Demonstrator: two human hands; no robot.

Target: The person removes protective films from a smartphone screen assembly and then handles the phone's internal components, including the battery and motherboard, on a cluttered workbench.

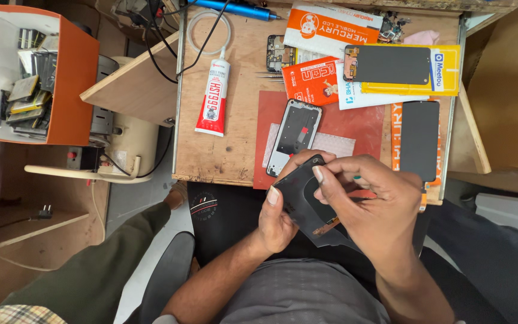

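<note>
My left hand [276, 217] grips the left edge of a dark phone display panel [298, 186], held over my lap just below the table's front edge. My right hand [372, 203] lies over the panel's right side, thumb and fingers pinching at its dark covering film [331, 237], which hangs loose beneath it. A small copper-coloured flex strip [327, 227] shows between my hands. On the red mat [355, 123] just beyond sits an empty phone frame [295, 133], apart from both hands.
The wooden table [235, 144] carries a white and red glue tube [214, 96], a circuit board [278, 53], orange and yellow packages, two more dark screens [389, 64] [419, 139], tweezers and a blue tool [238, 8]. An orange box of parts [76, 84] stands left, above a cream machine [133, 138].
</note>
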